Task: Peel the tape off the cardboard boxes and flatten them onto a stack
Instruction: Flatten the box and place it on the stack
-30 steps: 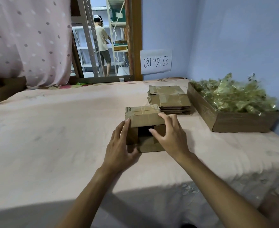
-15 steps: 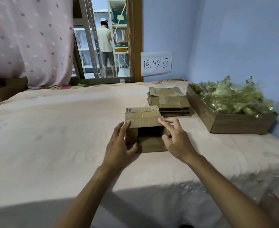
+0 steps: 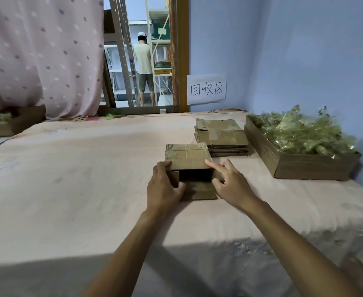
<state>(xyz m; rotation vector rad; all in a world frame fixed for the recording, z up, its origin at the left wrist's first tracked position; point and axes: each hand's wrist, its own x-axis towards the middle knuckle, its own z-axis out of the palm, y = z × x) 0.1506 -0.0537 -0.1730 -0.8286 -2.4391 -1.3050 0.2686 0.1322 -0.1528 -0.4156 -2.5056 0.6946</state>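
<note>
Head view: left hand (image 3: 163, 189) and right hand (image 3: 232, 185) clamped the box (image 3: 187, 157) by its sides, seemingly to flatten it for the stack (image 3: 221, 136) beyond.

Only two bare arms and hands show of the person. The left forearm (image 3: 133, 243) and the right forearm (image 3: 294, 243) are slim and uncovered right down to the lower edge of the view. The left hand (image 3: 164, 187) and the right hand (image 3: 233, 185) are bare; finer detail is too blurred to tell.

Forearms reaching forward, left hand (image 3: 164, 188) curled round cardboard box (image 3: 188, 156) flap, right hand (image 3: 233, 186) pinching opposite flap, index finger straight
</note>
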